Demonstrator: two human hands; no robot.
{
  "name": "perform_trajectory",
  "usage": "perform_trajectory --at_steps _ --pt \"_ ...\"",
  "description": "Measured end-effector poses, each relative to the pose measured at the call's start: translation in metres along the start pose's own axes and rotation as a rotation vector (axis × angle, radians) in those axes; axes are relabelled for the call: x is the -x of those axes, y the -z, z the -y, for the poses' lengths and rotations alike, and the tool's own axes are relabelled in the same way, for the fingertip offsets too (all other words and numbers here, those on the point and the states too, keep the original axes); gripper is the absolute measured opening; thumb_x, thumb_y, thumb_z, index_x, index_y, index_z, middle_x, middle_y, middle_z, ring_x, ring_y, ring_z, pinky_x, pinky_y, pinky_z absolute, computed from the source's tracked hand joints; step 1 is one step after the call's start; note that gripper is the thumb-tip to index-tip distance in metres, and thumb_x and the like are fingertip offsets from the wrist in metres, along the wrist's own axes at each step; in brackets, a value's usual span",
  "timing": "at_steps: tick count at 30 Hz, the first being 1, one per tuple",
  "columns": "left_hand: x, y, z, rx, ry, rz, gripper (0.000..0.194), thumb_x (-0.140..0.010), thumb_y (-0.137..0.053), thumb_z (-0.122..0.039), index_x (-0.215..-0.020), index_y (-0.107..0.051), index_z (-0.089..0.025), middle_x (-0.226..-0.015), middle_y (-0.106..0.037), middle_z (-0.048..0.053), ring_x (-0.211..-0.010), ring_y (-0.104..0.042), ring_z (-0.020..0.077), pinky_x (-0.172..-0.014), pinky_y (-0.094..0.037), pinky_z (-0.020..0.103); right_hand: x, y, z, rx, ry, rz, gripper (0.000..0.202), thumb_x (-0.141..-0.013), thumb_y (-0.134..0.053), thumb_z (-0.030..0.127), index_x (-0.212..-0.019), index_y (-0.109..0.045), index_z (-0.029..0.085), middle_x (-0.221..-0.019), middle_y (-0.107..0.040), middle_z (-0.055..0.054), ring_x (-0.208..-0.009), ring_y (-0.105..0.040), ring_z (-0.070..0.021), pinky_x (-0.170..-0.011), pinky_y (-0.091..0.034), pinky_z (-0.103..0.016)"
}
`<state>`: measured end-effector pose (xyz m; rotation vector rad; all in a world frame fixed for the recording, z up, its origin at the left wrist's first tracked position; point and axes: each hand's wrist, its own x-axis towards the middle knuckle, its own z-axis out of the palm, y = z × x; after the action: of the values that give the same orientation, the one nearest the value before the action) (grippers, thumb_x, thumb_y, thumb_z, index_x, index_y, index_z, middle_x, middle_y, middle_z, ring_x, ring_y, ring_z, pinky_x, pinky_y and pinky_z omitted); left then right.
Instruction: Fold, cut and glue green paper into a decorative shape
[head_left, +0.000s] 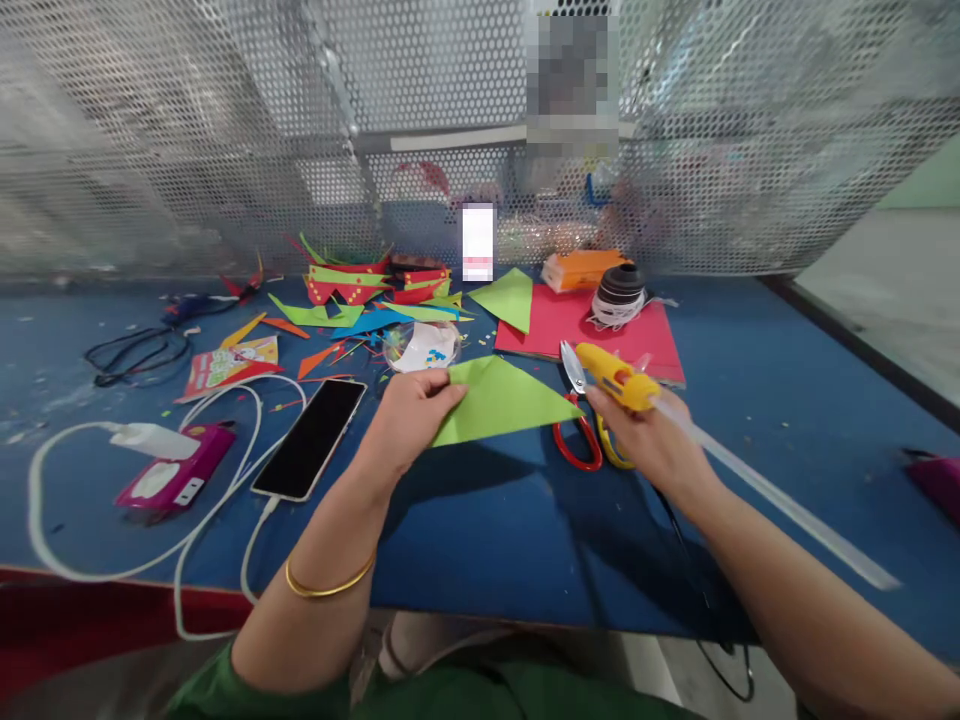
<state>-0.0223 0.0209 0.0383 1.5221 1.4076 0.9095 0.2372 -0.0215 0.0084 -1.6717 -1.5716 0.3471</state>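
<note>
A green paper triangle [502,400] is pinched at its left side between the thumb and fingers of my left hand [409,415], held above the blue table. My right hand [656,435] is wrapped round a yellow hot glue gun [622,375], with a long clear glue stick [795,500] poking out of its back. Below the glue gun lie scissors [577,445] with one red and one yellow handle, partly hidden by my right hand. The right tip of the triangle reaches close to the scissors. Behind it, a round clear dish [420,347] holds small blue bits.
Red sheets [652,340] bear another green triangle [510,300] and a dark ribbed object wound with white cord [619,300]. Red and green paper masks [345,285] stand at the back. A phone [311,440] and purple power bank [184,470] trail white cables at left. Perforated metal mesh [225,130] rises behind.
</note>
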Motion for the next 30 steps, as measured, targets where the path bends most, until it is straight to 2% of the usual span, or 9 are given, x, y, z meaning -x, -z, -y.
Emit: perform_trajectory --at_steps 3,6,10,14,16,19,21,25,30 --pt "-0.006 0.012 0.001 0.049 -0.028 -0.135 0.028 -0.069 -0.069 -0.036 -0.053 -0.056 -0.018 -0.051 -0.048 -0.004 -0.049 -0.040 0.0086 -0.047 -0.028 0.021 0.005 -0.005 0.000 0.167 -0.006 0.170 0.022 -0.085 -0.058 0.043 -0.088 -0.059 0.022 -0.076 -0.065 -0.003 -0.064 -0.059 -0.0193 -0.058 -0.042 -0.030" --pt "-0.010 0.016 0.003 0.174 -0.017 -0.174 0.018 -0.066 -0.069 -0.035 -0.063 -0.065 -0.018 -0.057 -0.057 -0.002 -0.053 -0.050 0.0117 -0.051 -0.037 0.023 0.019 -0.014 0.008 0.257 0.183 0.295 0.018 -0.083 -0.059 0.029 -0.098 -0.062 0.020 -0.093 -0.067 -0.007 -0.077 -0.063 -0.0199 -0.065 -0.046 -0.030" --pt "-0.009 0.014 0.002 0.215 -0.007 -0.184 0.017 -0.065 -0.070 -0.033 -0.069 -0.070 -0.017 -0.060 -0.062 0.000 -0.055 -0.054 0.0135 -0.052 -0.041 0.024 0.036 -0.026 0.018 0.334 0.317 0.364 0.024 -0.080 -0.062 0.020 -0.104 -0.064 0.016 -0.105 -0.066 -0.012 -0.086 -0.065 -0.0232 -0.071 -0.049 -0.033" --pt "-0.006 0.009 0.001 0.206 -0.015 -0.140 0.015 -0.067 -0.069 -0.031 -0.067 -0.069 -0.016 -0.060 -0.063 0.000 -0.055 -0.055 0.0132 -0.052 -0.042 0.024 0.037 -0.017 0.021 0.367 0.381 0.370 0.023 -0.085 -0.065 0.028 -0.106 -0.067 0.018 -0.110 -0.068 -0.011 -0.098 -0.065 -0.0253 -0.083 -0.050 -0.036" --pt "-0.005 0.006 0.001 0.172 -0.022 -0.112 0.017 -0.068 -0.068 -0.033 -0.066 -0.068 -0.016 -0.059 -0.061 -0.001 -0.054 -0.053 0.0123 -0.051 -0.040 0.023 0.029 -0.005 0.019 0.446 0.336 0.257 0.025 -0.092 -0.059 0.037 -0.108 -0.068 0.019 -0.113 -0.067 -0.011 -0.099 -0.065 -0.0250 -0.080 -0.049 -0.034" --pt "-0.003 0.003 0.001 0.125 -0.032 -0.086 0.021 -0.069 -0.067 -0.035 -0.061 -0.064 -0.016 -0.056 -0.055 -0.003 -0.053 -0.047 0.0105 -0.050 -0.035 0.022 0.008 0.006 0.011 0.664 0.139 0.048 0.032 -0.097 -0.052 0.041 -0.112 -0.066 0.017 -0.114 -0.066 -0.015 -0.095 -0.066 -0.0273 -0.066 -0.045 -0.033" --pt "-0.004 0.001 0.002 0.100 -0.041 -0.073 0.024 -0.069 -0.066 -0.037 -0.059 -0.061 -0.016 -0.054 -0.051 -0.004 -0.052 -0.045 0.0099 -0.050 -0.033 0.021 -0.007 0.005 0.005 0.720 0.051 0.063 0.034 -0.094 -0.056 0.041 -0.112 -0.065 0.013 -0.110 -0.067 -0.018 -0.092 -0.066 -0.0299 -0.062 -0.041 -0.032" --pt "-0.007 0.000 0.007 0.072 -0.056 -0.076 0.025 -0.069 -0.065 -0.038 -0.057 -0.058 -0.018 -0.053 -0.049 -0.004 -0.054 -0.045 0.0111 -0.050 -0.032 0.022 -0.026 0.004 -0.004 0.654 0.001 0.118 0.016 -0.089 -0.056 0.026 -0.093 -0.069 0.016 -0.098 -0.071 -0.013 -0.083 -0.066 -0.0247 -0.062 -0.038 -0.029" --pt "-0.010 0.001 0.012 0.049 -0.060 -0.089 0.028 -0.069 -0.065 -0.040 -0.055 -0.054 -0.019 -0.052 -0.047 -0.004 -0.054 -0.046 0.0120 -0.050 -0.032 0.022 -0.026 0.054 -0.027 0.420 -0.151 0.021 0.020 -0.091 -0.051 0.033 -0.091 -0.069 0.023 -0.085 -0.073 -0.008 -0.077 -0.066 -0.0230 -0.064 -0.043 -0.032"
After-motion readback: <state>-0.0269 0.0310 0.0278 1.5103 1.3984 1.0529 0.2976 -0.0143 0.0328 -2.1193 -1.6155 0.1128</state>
